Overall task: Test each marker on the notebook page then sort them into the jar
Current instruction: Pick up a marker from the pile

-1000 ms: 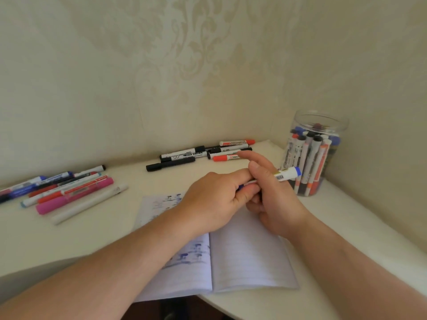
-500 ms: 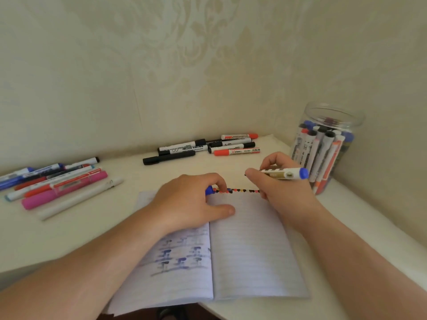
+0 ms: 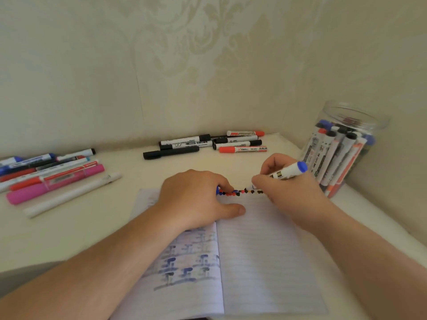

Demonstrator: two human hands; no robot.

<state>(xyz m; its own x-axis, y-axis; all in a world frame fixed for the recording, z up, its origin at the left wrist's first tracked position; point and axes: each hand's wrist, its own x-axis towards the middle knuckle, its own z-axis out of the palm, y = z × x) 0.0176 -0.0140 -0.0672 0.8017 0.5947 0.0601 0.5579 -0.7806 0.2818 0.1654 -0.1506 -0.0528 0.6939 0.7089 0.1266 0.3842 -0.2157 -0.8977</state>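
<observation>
An open lined notebook (image 3: 265,262) lies on the white table in front of me. My right hand (image 3: 288,190) grips a white marker with a blue end (image 3: 291,170), its tip down at the top edge of the right page, beside a row of red, blue and black dots (image 3: 240,192). My left hand (image 3: 198,199) rests flat on the notebook near the spine and holds a small blue cap (image 3: 217,190) in its fingers. A clear plastic jar (image 3: 344,146) with several markers stands at the right, against the wall.
Several black and red markers (image 3: 205,144) lie at the back of the table. At the left lies another pile of markers (image 3: 50,174), blue, red, pink and white. Walls close the back and right side. The table's front edge curves below the notebook.
Both hands came down from pulling the cap off. My left hand settled on the notebook with the cap, and my right hand brought the marker tip to the page's top edge.
</observation>
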